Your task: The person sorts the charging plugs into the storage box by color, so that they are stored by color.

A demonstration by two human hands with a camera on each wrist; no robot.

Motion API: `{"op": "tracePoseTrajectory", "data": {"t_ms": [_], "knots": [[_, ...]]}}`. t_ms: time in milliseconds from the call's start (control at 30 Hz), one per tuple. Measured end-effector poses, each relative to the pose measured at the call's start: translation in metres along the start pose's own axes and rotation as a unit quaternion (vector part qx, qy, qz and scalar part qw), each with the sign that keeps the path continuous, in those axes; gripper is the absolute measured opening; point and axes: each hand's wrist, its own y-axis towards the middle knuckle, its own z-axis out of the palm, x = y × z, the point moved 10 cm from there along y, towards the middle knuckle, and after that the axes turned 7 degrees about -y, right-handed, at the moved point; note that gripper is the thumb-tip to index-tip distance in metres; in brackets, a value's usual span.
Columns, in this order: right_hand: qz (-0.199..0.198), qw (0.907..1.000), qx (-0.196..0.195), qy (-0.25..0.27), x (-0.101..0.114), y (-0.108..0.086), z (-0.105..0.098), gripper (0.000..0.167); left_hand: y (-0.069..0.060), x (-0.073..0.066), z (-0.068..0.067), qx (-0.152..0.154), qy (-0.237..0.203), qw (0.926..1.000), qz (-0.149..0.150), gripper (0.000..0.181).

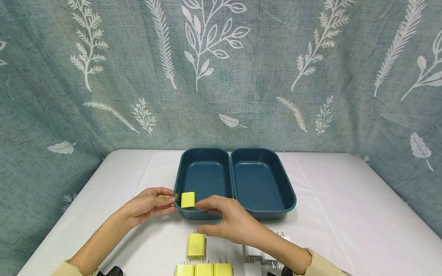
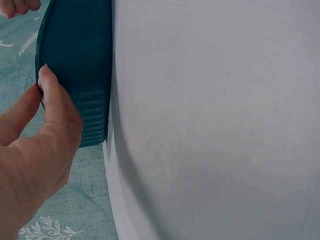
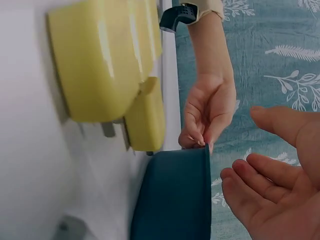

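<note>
The left hand pinches the left rim of the left blue container; the left wrist view shows thumb and fingers of that hand on either side of the wall. Inside, at the near left corner, stands a yellow charger plug. The right hand is over the near rim with thumb and fingers spread apart, holding nothing. In the right wrist view this hand is beside the container. Below it on the table is another yellow plug.
A second blue container stands against the right side of the first. At the near edge are several yellow plugs in a row and several white plugs, partly hidden by the right forearm. A patterned curtain hangs behind the white table.
</note>
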Motion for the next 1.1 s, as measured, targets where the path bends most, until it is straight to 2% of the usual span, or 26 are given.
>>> {"op": "tracePoseTrajectory", "data": {"t_ms": [400, 633, 867, 1100], "knots": [[-0.018, 0.9984, 0.054, 0.000, -0.005, -0.016, 0.019, 0.042, 0.001, 0.000, -0.001, 0.000, 0.006, 1.0000, 0.001, 0.039], [-0.057, 0.9932, 0.067, -0.077, -0.004, -0.019, 0.029, 0.042, 0.001, 0.001, -0.002, -0.003, 0.003, 1.0000, -0.001, 0.038], [-0.092, 0.9762, 0.067, -0.185, -0.001, -0.020, 0.039, 0.048, 0.002, 0.001, -0.002, 0.000, 0.004, 1.0000, 0.000, 0.039], [-0.107, 0.9674, 0.084, -0.214, 0.002, -0.020, 0.051, 0.045, 0.001, 0.001, -0.002, -0.001, 0.005, 1.0000, 0.001, 0.038]]}}
